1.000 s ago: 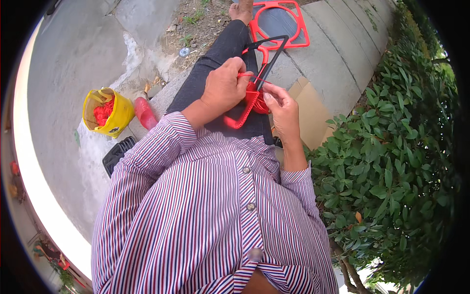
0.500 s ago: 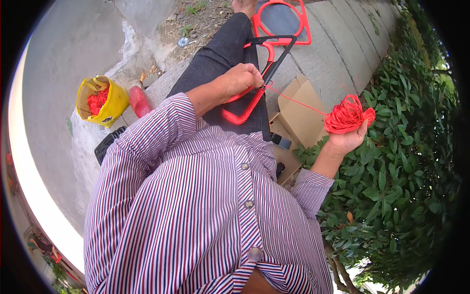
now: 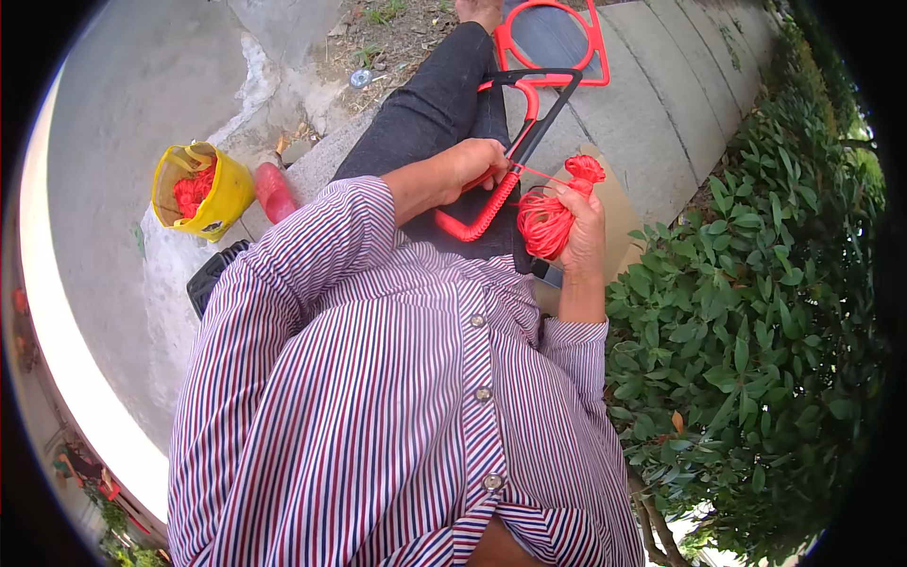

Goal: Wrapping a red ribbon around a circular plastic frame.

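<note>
Since the earlier frame, the right hand (image 3: 578, 219) had come back in from the hedge side toward the lap, carrying the bundle of red cord (image 3: 546, 219) with it; the cord between bundle and frame, long and taut before, was now short.

Left to right. One yellow bucket (image 3: 200, 194) stood on the concrete, red cord visible inside. One red cylindrical object (image 3: 275, 191) lay just beside it; its kind could not be told. One dark flat object (image 3: 210, 279) showed partly under the striped sleeve.

The left hand (image 3: 472, 165) was closed around the triangular frame (image 3: 515, 142) resting on the person's lap, fingers curled over the red-wrapped section. The frame was partly wrapped in red, the rest bare black. The right hand gripped the cord bundle, fingers wrapped shut around it, just beside the frame. A second frame (image 3: 556, 42), fully red, lay on the ground beyond the feet. Frames counted: two. Cord bundles in hand: one.

Risks, as judged: the loose bundle could shed loops and tangle if the grip eased; slack in the short strand could let the last turns on the frame loosen; the frame could slip off the lap if the left grip relaxed.
</note>
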`<action>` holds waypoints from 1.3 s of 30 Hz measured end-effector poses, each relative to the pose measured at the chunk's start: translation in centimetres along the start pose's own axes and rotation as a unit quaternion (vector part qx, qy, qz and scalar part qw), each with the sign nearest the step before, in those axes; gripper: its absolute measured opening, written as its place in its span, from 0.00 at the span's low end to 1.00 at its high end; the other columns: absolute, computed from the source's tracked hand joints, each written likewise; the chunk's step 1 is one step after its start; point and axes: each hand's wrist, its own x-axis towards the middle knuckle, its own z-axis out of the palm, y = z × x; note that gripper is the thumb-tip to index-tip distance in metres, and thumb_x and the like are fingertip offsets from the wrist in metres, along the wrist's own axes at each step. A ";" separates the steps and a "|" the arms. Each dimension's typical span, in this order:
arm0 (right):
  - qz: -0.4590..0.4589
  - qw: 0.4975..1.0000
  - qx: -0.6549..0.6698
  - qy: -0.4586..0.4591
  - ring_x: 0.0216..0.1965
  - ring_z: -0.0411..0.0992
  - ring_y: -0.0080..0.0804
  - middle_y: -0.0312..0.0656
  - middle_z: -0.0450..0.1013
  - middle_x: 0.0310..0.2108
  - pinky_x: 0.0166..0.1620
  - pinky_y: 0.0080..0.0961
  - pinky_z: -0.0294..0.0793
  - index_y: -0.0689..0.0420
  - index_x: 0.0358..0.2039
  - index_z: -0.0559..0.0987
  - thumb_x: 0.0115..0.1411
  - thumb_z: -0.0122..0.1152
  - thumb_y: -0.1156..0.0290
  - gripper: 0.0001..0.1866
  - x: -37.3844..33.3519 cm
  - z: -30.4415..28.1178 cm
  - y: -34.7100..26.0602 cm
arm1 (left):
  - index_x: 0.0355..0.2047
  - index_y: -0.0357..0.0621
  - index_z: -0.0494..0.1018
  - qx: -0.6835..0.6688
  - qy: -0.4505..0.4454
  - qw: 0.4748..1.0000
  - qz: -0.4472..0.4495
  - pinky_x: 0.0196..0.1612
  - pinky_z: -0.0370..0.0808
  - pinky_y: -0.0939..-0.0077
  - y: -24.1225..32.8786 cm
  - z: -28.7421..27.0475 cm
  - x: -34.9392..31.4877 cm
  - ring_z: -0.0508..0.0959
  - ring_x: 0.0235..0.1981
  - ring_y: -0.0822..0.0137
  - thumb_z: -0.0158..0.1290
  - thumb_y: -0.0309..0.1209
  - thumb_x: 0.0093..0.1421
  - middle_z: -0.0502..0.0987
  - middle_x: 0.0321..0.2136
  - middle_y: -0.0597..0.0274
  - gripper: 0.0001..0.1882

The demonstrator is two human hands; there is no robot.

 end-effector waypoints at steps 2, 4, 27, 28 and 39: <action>-0.018 0.999 -0.027 0.006 0.26 0.71 0.20 0.33 0.71 0.28 0.33 0.20 0.73 0.59 0.38 0.73 0.54 0.59 0.79 0.10 -0.6 -0.6 -0.3 | 0.28 0.40 0.69 -0.022 -0.006 1.000 -0.003 0.29 0.65 0.81 -0.1 0.1 0.3 0.68 0.23 0.72 0.47 0.24 0.53 0.69 0.22 0.65 0.02; 0.005 0.995 -0.096 -0.002 0.27 0.72 0.20 0.33 0.71 0.27 0.33 0.20 0.74 0.59 0.38 0.72 0.54 0.59 0.80 0.10 -2.4 -0.4 -0.5 | 0.24 0.42 0.68 -0.044 -0.010 0.999 -0.006 0.28 0.63 0.81 -0.4 0.0 0.6 0.67 0.21 0.72 0.47 0.24 0.53 0.68 0.20 0.65 0.02; -0.006 0.974 0.133 -0.183 0.30 0.68 0.25 0.43 0.70 0.39 0.36 0.19 0.67 0.64 0.60 0.61 0.63 0.48 0.48 0.36 -4.3 0.9 0.4 | 0.50 0.36 0.67 -0.218 -0.056 0.943 0.245 0.49 0.75 0.74 8.5 3.7 -8.8 0.77 0.41 0.70 0.48 0.30 0.65 0.75 0.42 0.61 0.15; 0.040 0.931 0.139 -0.336 0.21 0.64 0.20 0.41 0.72 0.30 0.26 0.16 0.64 0.64 0.61 0.61 0.63 0.49 0.50 0.35 -4.3 0.7 -0.1 | 0.48 0.37 0.69 -0.242 -0.014 0.932 0.270 0.49 0.75 0.73 9.5 2.4 -8.8 0.77 0.42 0.70 0.48 0.29 0.65 0.76 0.42 0.60 0.13; 0.021 0.982 -0.187 -0.002 0.21 0.67 0.18 0.34 0.72 0.23 0.24 0.16 0.67 0.64 0.39 0.79 0.55 0.63 0.76 0.11 1.4 -3.5 0.1 | 0.40 0.49 0.78 0.634 0.067 0.670 0.380 0.47 0.71 0.68 6.0 -3.1 -7.9 0.72 0.46 0.58 0.57 0.22 0.45 0.71 0.40 0.59 0.19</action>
